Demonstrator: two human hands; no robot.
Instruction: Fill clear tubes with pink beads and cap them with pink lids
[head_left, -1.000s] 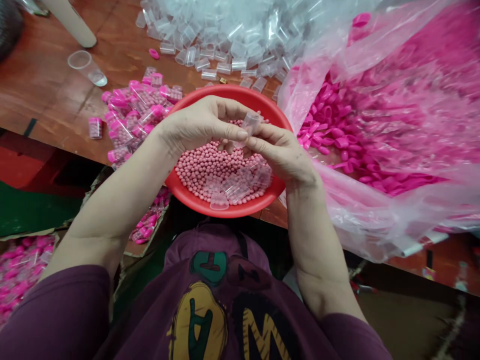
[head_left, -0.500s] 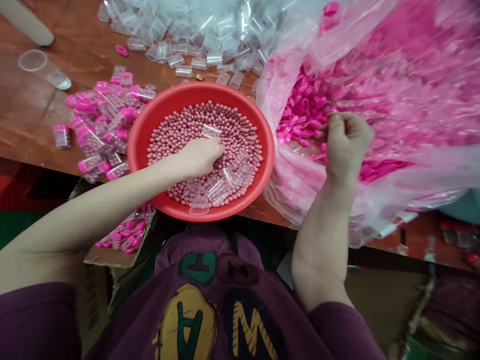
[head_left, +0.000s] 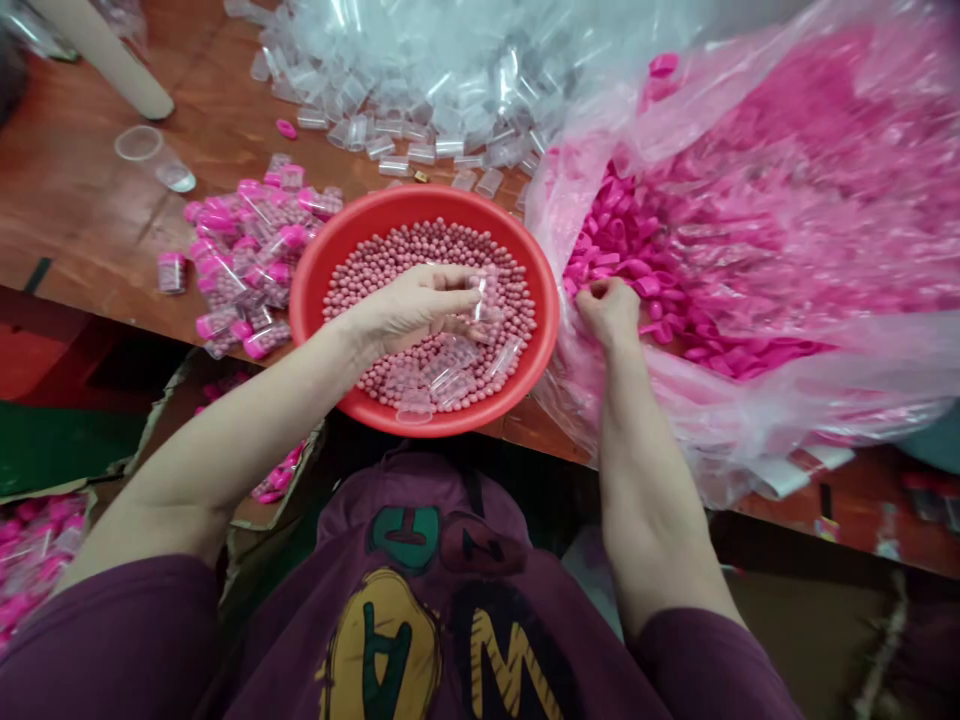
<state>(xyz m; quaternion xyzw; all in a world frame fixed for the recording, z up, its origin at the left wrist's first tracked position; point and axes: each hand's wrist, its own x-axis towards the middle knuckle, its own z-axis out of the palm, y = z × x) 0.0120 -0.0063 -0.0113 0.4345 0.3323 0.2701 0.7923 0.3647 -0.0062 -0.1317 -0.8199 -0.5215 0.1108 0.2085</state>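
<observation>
Over the red basin (head_left: 300,290) my left hand (head_left: 424,305) pinches a small clear plastic container (head_left: 486,298) between thumb and fingers. Pink beads (head_left: 390,250) fill the basin, and several more clear containers (head_left: 450,370) lie on them near its front. My right hand (head_left: 611,310) is at the near left edge of the pink caps (head_left: 622,230) in the big plastic bag (head_left: 675,390). Its fingers are closed together; whatever they hold is hidden.
Left of the basin lies a heap of filled, pink-capped containers (head_left: 247,250). Loose clear containers (head_left: 420,100) are piled behind it. A clear cup (head_left: 161,160) lies on its side at the back left of the wooden table (head_left: 82,220). More capped containers (head_left: 37,550) are below the table.
My left hand has risen from the beads with a clear container and shifted right. My right hand has moved left and down, toward the basin. The view has shifted slightly.
</observation>
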